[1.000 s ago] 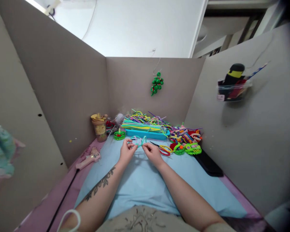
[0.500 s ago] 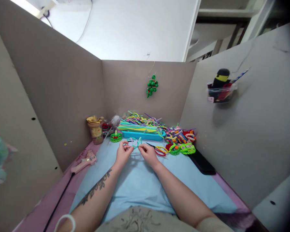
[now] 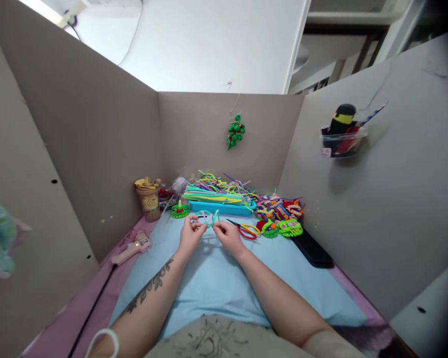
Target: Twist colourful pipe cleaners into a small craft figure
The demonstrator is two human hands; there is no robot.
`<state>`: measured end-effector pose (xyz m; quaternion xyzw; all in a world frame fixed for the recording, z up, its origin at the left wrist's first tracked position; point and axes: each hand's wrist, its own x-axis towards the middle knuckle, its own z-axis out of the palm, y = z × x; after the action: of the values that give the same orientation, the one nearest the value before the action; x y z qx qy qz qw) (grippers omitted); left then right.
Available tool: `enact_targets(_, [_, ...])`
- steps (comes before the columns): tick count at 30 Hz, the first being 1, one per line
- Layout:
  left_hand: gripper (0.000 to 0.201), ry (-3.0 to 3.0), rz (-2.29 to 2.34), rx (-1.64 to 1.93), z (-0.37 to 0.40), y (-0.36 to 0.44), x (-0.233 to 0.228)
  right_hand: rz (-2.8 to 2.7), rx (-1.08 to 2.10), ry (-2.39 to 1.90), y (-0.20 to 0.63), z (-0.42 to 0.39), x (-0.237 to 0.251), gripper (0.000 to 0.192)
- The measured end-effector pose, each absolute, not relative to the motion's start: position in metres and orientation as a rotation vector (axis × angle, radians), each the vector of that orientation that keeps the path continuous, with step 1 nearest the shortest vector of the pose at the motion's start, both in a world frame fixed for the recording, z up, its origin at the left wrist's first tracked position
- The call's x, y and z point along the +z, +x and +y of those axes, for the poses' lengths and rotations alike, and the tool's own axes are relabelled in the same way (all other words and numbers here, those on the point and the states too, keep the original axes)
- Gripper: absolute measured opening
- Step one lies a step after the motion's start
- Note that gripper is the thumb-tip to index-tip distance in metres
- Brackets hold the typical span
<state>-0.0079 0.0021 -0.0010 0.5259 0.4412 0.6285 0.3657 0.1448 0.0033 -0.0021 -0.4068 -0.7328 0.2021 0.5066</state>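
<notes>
Between my two hands, a little above the blue cloth, is a looped piece of turquoise and lilac pipe cleaners [image 3: 208,218]. My left hand [image 3: 191,232] pinches its left side between thumb and fingers. On the other side, my right hand [image 3: 227,234] has its thumb and fingertips closed on the turquoise strand. The fingertips of both hands nearly meet; the exact twist there is too small to make out. Scissors [image 3: 249,231] with red and yellow handles lie just right of my right hand. Behind the loop stands a blue tray [image 3: 220,209] of pipe cleaners.
A pink glue gun [image 3: 130,251] with a black cord lies at left, near a brown cup [image 3: 149,200]. Green fuzzy pieces [image 3: 179,210] sit by the tray, with more [image 3: 290,227] at right beside a black flat case [image 3: 312,251]. Grey panels [image 3: 224,129] enclose the table.
Both hands keep their pinch on the pipe cleaner loop in almost the same place. The whole view has shifted very slightly.
</notes>
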Motion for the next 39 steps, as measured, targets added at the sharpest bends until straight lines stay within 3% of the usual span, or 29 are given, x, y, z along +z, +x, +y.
enact_targets(39, [0.041, 1.395, 1.209, 1.57, 0.0064, -0.0075, -0.0112, -1.776, 0.479, -0.925, 0.1447, 0.0028, 0.0, 0.022])
